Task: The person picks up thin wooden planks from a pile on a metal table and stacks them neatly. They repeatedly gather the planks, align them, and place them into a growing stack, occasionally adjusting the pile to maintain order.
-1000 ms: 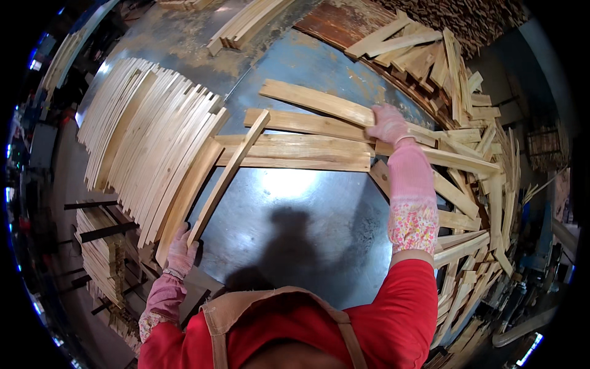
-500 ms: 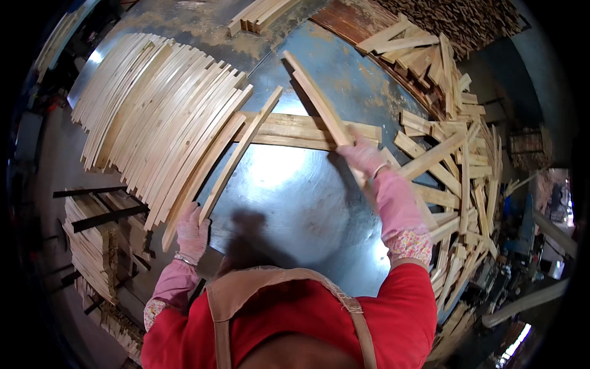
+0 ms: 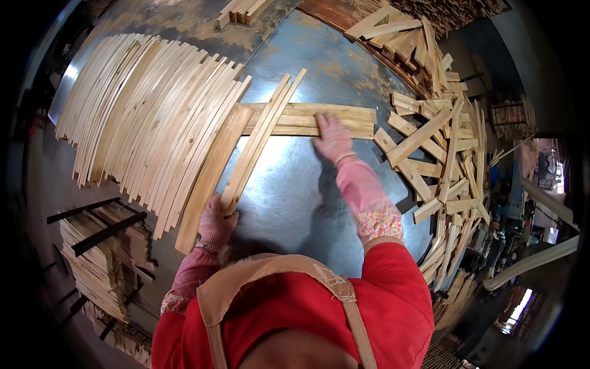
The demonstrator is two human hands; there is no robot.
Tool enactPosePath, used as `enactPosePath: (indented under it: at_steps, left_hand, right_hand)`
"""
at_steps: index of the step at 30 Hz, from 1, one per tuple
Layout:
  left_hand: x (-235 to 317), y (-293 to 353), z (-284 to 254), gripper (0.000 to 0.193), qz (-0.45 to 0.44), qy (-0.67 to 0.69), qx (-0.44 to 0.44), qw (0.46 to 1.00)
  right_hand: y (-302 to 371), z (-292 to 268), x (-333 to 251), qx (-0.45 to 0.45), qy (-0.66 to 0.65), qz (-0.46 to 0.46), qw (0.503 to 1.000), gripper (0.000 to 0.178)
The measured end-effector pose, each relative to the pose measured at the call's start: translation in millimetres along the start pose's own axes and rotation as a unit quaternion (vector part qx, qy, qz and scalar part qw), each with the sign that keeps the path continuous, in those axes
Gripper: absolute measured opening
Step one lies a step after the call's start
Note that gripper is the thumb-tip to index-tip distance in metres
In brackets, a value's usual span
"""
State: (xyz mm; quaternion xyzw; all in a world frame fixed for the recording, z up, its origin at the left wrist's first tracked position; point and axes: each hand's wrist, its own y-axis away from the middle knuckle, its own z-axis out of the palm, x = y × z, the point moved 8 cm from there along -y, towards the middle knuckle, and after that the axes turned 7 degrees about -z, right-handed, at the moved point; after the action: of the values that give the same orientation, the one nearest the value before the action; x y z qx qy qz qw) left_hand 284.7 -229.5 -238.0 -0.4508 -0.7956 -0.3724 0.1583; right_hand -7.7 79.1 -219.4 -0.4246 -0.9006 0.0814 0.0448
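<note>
Both my hands wear pinkish gloves. My left hand [image 3: 216, 224] is closed at the near ends of two narrow wooden strips [image 3: 261, 144], its thumb and fingers on either side of them. The strips lie side by side, slanting away over two crosswise boards [image 3: 359, 123]. Just left of them, a wider plank [image 3: 212, 175] lies along the edge of a long row of wooden slats [image 3: 147, 117]. My right hand [image 3: 332, 136] rests on the crosswise boards, fingers stretched out and holding nothing.
The work sits on a shiny metal tabletop [image 3: 289, 190]. A jumbled heap of short wood pieces [image 3: 448, 154] covers its right side. More slats [image 3: 243, 12] lie at the far edge. Stacked wood [image 3: 92, 252] stands by dark metal bars [image 3: 110, 234] at lower left.
My right hand has set its strip beside the other one, let go, and moved left onto the crosswise boards. My left hand has shifted right and up to the strips' near ends.
</note>
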Motion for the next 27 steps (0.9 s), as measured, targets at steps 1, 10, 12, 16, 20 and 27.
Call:
enactPosePath:
  at_steps: [1,10,12,16,20,27]
  left_hand:
    - [-5.1,3.0,0.9,0.064,0.009,-0.007,0.016,1.0]
    - [-27.1,36.4,-44.7,0.071,0.13,-0.091,0.146,0.976]
    - [-33.9,35.3,-42.1,0.069,0.123,-0.067,0.131,0.981]
    - [-55.1,27.0,-38.5,0.076,0.077,0.001,0.118,0.99]
    - [-62.9,31.9,-38.5,0.074,0.024,0.021,0.131,0.991]
    - [-67.5,35.6,-32.5,0.073,0.123,-0.037,0.176,0.976]
  right_hand:
    - [-3.0,-0.4,19.4,-0.034,-0.015,0.002,0.999,0.063]
    - [18.3,3.8,34.8,-0.206,-0.065,0.075,0.974,0.08]
    - [46.3,11.4,22.1,-0.226,-0.063,0.022,0.972,0.085]
    - [74.4,3.3,12.6,-0.239,-0.038,0.019,0.97,0.082]
    - [74.0,-31.1,12.3,-0.269,-0.065,-0.011,0.961,0.073]
    - [-0.3,-154.4,226.1,-0.015,0.14,0.27,0.952,0.054]
